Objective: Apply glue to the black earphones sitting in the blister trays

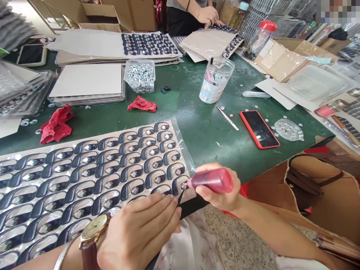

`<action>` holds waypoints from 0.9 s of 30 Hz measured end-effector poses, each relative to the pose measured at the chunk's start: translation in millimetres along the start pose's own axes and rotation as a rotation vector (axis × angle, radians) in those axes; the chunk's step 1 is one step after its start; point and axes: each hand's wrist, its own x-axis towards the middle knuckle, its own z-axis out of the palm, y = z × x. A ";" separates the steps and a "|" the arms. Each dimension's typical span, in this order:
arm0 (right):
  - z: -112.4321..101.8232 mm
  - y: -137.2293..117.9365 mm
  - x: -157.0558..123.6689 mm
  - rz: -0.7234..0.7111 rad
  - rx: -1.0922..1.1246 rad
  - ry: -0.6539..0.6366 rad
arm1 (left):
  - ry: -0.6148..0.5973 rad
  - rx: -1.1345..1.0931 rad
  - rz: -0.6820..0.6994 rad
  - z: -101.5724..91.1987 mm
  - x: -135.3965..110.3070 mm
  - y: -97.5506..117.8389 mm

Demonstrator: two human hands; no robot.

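Note:
A clear plastic sheet [84, 168] holding rows of dark curved pieces with shiny round studs lies on the green table in front of me. My right hand [222, 189] grips a small red squeeze bottle [212, 180], its tip touching the piece at the sheet's near right corner. My left hand [140, 232], with a watch on the wrist, pinches a thin dark pick [180, 197] whose point sits beside that same piece.
On the green table [197, 123] lie a red-cased phone [259, 128], a clear jar [216, 79], a tub of shiny studs [140, 76], red cloths [56, 123], a small stud dish [288, 129], stacked sheets at the back. Another person's hands [208, 15] work at the far side.

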 end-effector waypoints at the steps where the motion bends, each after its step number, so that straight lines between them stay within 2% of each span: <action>1: 0.4 0.1 0.1 -0.011 0.003 -0.003 | 0.007 -0.012 -0.003 0.0 0.2 0.3; 7: 1.9 0.2 1.2 -0.063 0.000 -0.036 | 0.004 -0.033 -0.033 -2.5 2.7 0.5; 17: -3.6 -4.0 -2.0 -0.088 -0.148 0.067 | -0.046 -0.045 -0.032 -7.0 4.3 -2.7; 27: -4.5 -3.8 -1.7 -0.111 -0.138 0.084 | -0.092 -0.124 -0.027 -10.0 5.7 -8.0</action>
